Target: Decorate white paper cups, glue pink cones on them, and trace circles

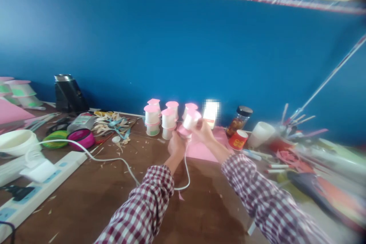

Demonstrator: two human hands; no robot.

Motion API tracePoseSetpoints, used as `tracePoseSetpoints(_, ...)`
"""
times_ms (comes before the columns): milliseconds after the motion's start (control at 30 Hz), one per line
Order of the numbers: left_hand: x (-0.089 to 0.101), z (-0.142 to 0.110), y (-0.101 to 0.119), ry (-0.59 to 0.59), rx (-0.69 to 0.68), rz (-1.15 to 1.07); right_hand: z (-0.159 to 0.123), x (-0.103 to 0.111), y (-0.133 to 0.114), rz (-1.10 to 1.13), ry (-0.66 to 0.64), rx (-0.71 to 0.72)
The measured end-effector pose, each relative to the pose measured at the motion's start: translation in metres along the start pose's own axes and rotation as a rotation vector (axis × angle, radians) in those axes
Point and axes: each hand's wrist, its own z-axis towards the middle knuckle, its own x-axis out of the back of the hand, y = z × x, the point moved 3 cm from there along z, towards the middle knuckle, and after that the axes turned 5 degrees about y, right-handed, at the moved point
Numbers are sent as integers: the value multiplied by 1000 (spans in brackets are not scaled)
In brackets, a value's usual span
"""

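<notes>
At the far side of the table, my right hand (pixel 203 132) is closed round the right side of a small white paper cup with a pink top and pink lower edge (pixel 191 120). My left hand (pixel 176 146) has its fingers curled at the lower left of this same cup, by its pink edge; the fingertips are partly hidden. Just left of it stand similar white cups with pink tops (pixel 168 121), stacked two high in several piles. One more pink-topped cup (pixel 190 107) stands right behind. Pink paper (pixel 204 148) lies under my right hand.
A white cable (pixel 126 164) runs from a power strip (pixel 68 160) at left towards my hands. Beside it are a magenta tape roll (pixel 81 140) and paper scraps (pixel 111 126). At right stand a jar (pixel 239 120), a red cup (pixel 238 140) and blurred tools. A blue wall (pixel 171 45) rises behind.
</notes>
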Motion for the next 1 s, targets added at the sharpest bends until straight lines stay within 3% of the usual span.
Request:
tracePoseSetpoints(467,5,-4,-4,38,-93,-32,4,10,-8,46,105,25)
tracePoseSetpoints(767,4,-2,1,29,-42,27,-14,39,1,9,116,-67)
tracePoseSetpoints(1000,0,-2,1,0,-53,69,-16,43,3,-7,124,-119)
